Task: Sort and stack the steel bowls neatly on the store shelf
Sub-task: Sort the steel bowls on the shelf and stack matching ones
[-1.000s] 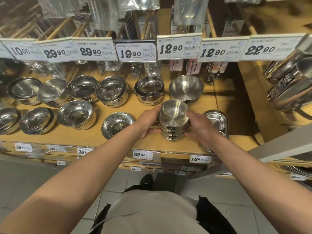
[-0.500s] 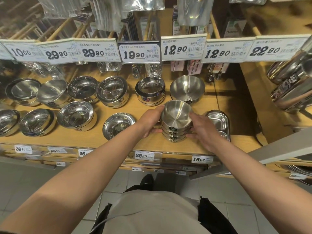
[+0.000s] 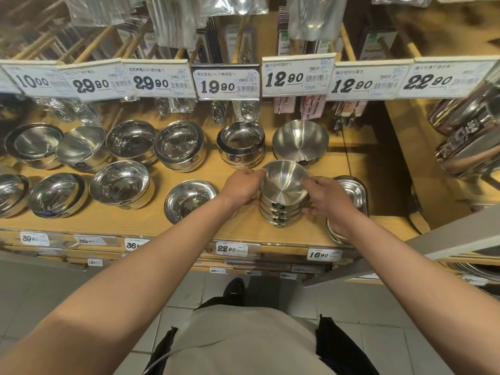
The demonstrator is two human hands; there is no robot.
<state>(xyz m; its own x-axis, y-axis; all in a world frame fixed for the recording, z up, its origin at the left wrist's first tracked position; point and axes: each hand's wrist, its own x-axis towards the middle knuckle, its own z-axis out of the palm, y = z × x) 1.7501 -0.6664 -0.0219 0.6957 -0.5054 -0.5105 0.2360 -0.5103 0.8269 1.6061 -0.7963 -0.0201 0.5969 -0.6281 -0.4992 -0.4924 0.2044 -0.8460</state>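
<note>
A stack of several brushed steel bowls stands on the wooden shelf near its front edge. My left hand grips the stack's left side, thumb at the top bowl's rim. My right hand grips its right side, fingers curled round the rims. Behind the stack stands a larger brushed bowl. Left of it are a straight-walled bowl stack and a single shiny bowl close to my left wrist.
Several more shiny bowl stacks fill the shelf's left half in two rows. A rectangular steel tray stack lies under my right wrist. Price tags and hanging packaged utensils overhang the shelf. Steel pots sit at the right.
The view has drifted slightly. Both hands stay on the bowl stack, which remains in the same place on the shelf.
</note>
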